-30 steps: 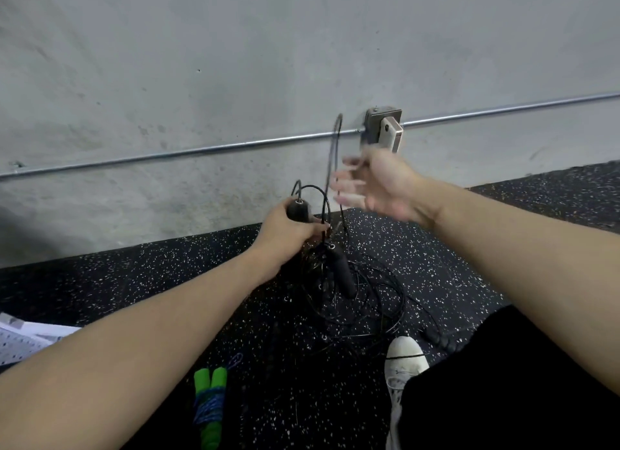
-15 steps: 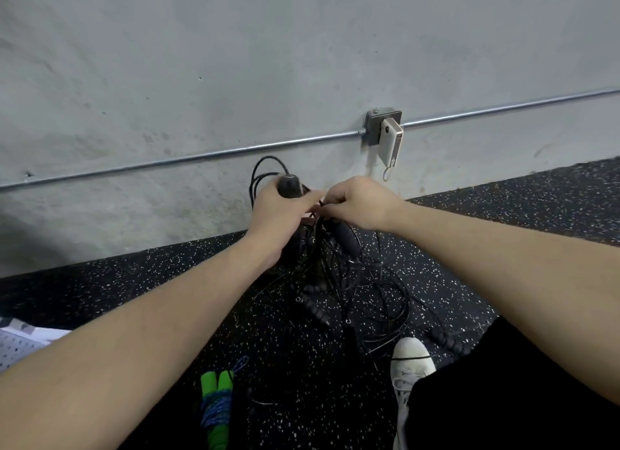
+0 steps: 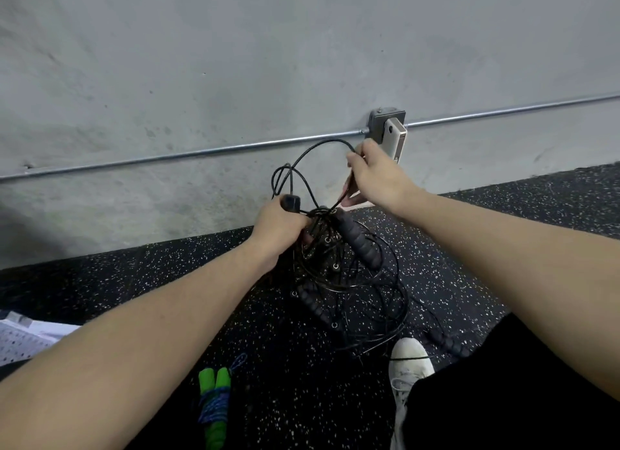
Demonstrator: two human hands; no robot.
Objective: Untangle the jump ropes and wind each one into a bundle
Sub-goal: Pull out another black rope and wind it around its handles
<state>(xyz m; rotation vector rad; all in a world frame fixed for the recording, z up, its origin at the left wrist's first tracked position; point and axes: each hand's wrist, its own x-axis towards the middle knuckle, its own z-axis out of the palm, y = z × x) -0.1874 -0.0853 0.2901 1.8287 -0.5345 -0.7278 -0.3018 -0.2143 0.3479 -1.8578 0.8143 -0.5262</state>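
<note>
A grey concrete wall point(image 3: 235, 64) fills the far half of my view, with a thin metal conduit point(image 3: 167, 156) running across it to a small junction box point(image 3: 385, 121). Below lies a black speckled rubber floor point(image 3: 167, 282). Both of my bare forearms reach forward from the near corners. Between them, a tangle of black jump ropes point(image 3: 352, 282) hangs from my grip down to the floor, with ribbed black handles dangling in it. My left hand point(image 3: 278, 231) is curled around one black handle point(image 3: 291, 203) and a bunch of cord. My right hand point(image 3: 379, 178), higher and to the right, pinches a loop of black cord point(image 3: 322, 144) that arches up to it. Near on the floor lie a green-handled jump rope point(image 3: 213, 409), wound into a bundle, and to its right a white shoe point(image 3: 409, 359).
</note>
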